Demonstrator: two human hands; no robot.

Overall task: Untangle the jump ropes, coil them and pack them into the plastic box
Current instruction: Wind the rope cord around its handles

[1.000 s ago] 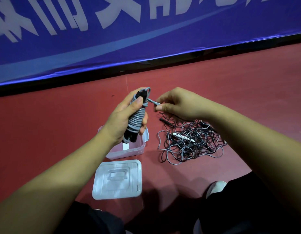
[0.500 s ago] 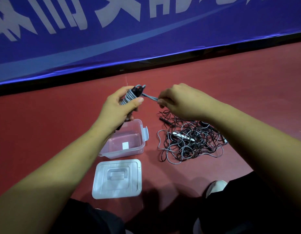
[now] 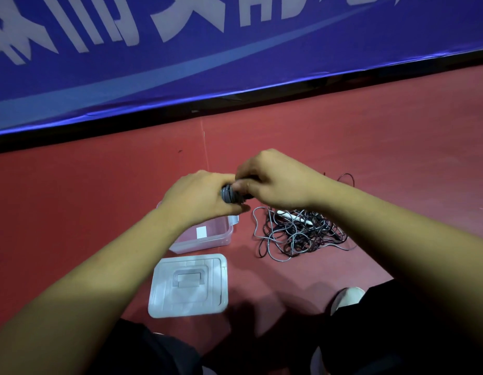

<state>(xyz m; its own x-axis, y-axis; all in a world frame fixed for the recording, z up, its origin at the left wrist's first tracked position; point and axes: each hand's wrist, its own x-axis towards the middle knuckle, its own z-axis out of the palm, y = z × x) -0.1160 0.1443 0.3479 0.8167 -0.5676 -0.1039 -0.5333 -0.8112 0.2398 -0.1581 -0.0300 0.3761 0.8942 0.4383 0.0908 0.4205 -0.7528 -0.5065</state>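
My left hand (image 3: 199,197) grips a coiled jump rope (image 3: 230,196), grey cord wound round black handles, held above the clear plastic box (image 3: 221,236). Only a small part of the coil shows between my hands. My right hand (image 3: 275,182) meets it from the right, fingers curled and pinching the coil's end. To the right on the red floor lies a tangled pile of grey and black ropes (image 3: 300,234) with a white handle (image 3: 294,217) on top. The box is open; my left arm covers its left side.
The box's white lid (image 3: 190,286) lies flat on the floor just in front of the box. A blue banner (image 3: 235,58) with white lettering stands along the back. My dark-clothed knees and a white shoe (image 3: 347,297) fill the bottom of the view.
My hands have come together: the right hand moved left onto the coil's end, and the loose grey end that stretched between them is no longer visible. The coil now lies lower over the box.
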